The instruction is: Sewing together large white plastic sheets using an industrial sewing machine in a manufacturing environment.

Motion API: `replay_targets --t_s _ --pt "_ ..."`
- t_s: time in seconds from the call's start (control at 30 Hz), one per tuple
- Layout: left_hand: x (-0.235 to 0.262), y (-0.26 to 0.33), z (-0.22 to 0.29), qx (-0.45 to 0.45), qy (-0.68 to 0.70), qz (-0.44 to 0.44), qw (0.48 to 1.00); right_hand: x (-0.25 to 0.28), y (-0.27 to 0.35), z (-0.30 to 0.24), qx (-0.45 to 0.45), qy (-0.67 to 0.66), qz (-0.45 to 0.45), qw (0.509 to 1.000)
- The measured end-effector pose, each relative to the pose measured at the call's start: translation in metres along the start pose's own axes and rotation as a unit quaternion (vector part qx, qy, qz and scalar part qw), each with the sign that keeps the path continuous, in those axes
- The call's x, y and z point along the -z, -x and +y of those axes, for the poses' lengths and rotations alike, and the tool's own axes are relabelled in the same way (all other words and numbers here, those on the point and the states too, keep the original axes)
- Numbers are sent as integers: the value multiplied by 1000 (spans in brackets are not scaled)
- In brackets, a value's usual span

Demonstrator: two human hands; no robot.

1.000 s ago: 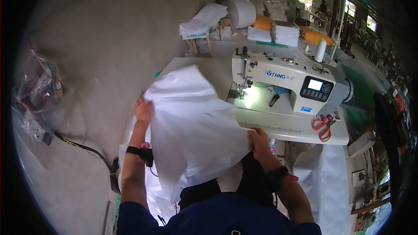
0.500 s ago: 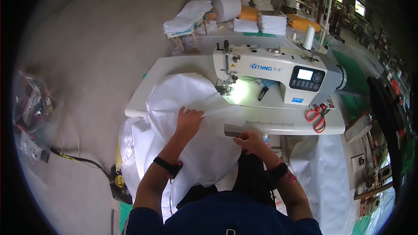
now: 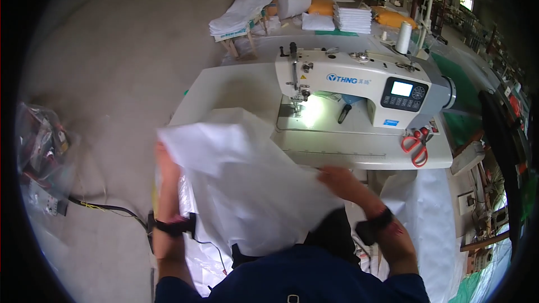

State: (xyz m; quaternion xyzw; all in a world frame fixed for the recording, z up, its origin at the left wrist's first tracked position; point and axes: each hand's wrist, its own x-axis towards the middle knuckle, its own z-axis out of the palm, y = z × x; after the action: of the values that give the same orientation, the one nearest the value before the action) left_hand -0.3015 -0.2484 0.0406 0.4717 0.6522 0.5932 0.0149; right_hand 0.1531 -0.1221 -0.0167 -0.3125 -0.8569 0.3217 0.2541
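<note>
A large white woven-plastic sheet (image 3: 241, 174) is raised and creased between my arms, its far part resting on the sewing table (image 3: 236, 87). My left hand (image 3: 167, 163) grips its left edge; the fingers are partly hidden behind the fold. By the sheet's right edge, my right hand (image 3: 339, 182) is closed in a pinch and blurred, so what its fingers hold cannot be made out. Beyond the sheet stands a white sewing machine (image 3: 348, 78), its lamp lit beside the needle. Nothing white lies under the presser foot (image 3: 296, 106).
Red-handled scissors (image 3: 416, 148) and a small dark-handled tool (image 3: 344, 113) lie on the table. A thread cone (image 3: 403, 38) stands behind the machine. More white material (image 3: 421, 219) hangs at the right. Stacked white bags (image 3: 353, 21) sit at the back; a cable (image 3: 112, 209) crosses the left floor.
My left hand has moved left, from on top of the sheet to its left edge, lifting it. The sheet has come away from the needle area. The grey strip earlier at my right hand no longer shows clearly.
</note>
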Motion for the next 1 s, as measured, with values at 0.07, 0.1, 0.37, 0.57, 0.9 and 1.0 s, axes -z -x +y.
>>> replay_targets --t_s 0.07,0.1,0.37,0.57,0.9,1.0 --pt "96 -47 -16 -55 169 19 984 45 51 15 -158 -43 11 986" --pt "152 -80 -18 19 125 97 987 64 70 24 -242 -288 107 920" --pt "225 -187 -69 33 -552 171 815 128 172 50 -360 -393 288 796" --pt "19 -187 -66 51 -541 69 837 118 191 75 -466 -62 370 801" --pt "-197 -60 2 38 -540 -382 749 78 241 97 -506 -40 387 770" --pt "-211 -56 -22 33 -499 -297 813 68 262 101 -522 -45 313 792"
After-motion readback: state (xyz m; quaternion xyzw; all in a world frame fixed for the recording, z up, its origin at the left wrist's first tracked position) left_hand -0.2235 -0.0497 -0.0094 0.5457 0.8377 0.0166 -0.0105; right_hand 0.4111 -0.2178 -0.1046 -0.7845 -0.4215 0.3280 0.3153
